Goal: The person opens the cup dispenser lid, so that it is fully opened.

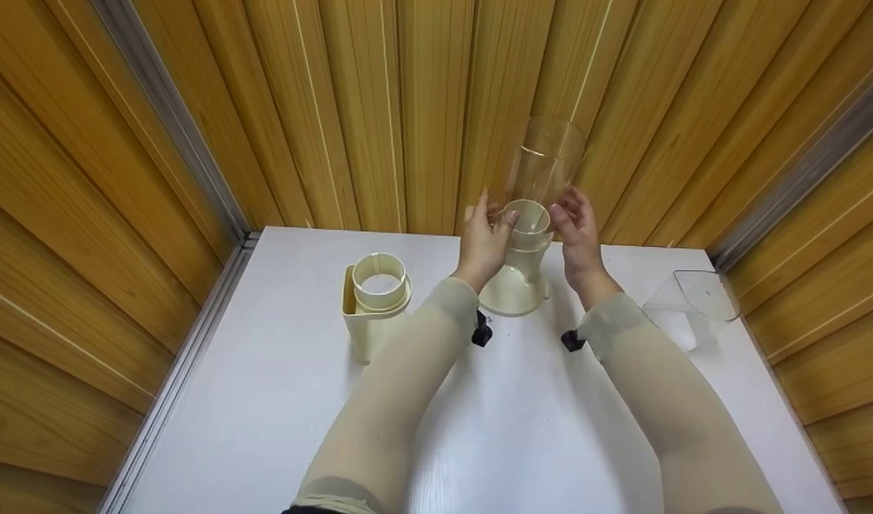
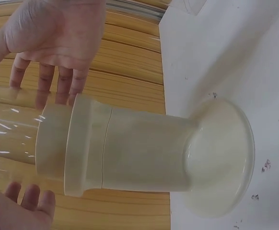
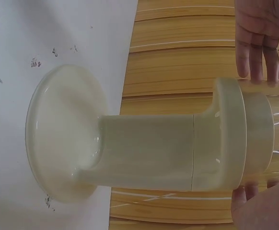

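A clear cylinder (image 1: 547, 153) stands around the raised collar of a cream pedestal (image 1: 511, 294), which has a round, flared foot on the table. My left hand (image 1: 485, 241) grips the cylinder's lower left side, its thumb at the front. On the opposite side my right hand (image 1: 582, 239) holds the same cylinder low down. The left wrist view shows the right hand's fingers (image 2: 46, 79) against the clear wall, beside the pedestal's wide rim (image 2: 79, 148). Seen from the right wrist, the collar (image 3: 258, 139) shows through the cylinder.
Left of the pedestal stands a cream holder (image 1: 368, 335) with a round ring on top. A clear container (image 1: 682, 310) lies near the right edge of the white table (image 1: 279, 414). Wood-patterned panels (image 1: 436, 107) rise behind and at both sides.
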A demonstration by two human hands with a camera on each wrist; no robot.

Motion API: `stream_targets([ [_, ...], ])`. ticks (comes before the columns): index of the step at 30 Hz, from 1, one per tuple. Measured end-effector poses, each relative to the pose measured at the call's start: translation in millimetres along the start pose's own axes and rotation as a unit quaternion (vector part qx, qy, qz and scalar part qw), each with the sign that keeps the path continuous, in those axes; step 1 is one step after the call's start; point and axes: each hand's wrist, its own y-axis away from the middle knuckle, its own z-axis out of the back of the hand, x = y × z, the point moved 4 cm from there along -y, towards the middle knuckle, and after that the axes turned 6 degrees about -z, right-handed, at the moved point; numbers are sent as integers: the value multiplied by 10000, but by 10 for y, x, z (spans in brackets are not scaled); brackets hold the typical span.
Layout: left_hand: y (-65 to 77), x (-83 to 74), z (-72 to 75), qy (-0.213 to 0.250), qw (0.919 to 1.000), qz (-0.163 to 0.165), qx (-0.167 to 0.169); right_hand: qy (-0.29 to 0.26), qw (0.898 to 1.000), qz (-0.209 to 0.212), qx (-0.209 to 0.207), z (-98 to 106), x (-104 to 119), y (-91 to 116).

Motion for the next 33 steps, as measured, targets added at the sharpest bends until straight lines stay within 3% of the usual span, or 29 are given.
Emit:
stream_targets([
  [4,26,24,6,96,9999,-48,20,9,10000,28,25,20,-13,19],
  [10,111,128,50,687,9976,-94,-79,-61,9997,145,202,19,-54,64],
  [17,180,218,80,1525,9879,-176,209,-261,9983,314,423,21,-67,155],
  [25,290,174,129,1466,9888,-201,222,-315,9964,503,599,19,-9,260],
  [33,473,137,141,1128,9927,-404,125,-513,9920,1128,240,-101,301,537],
])
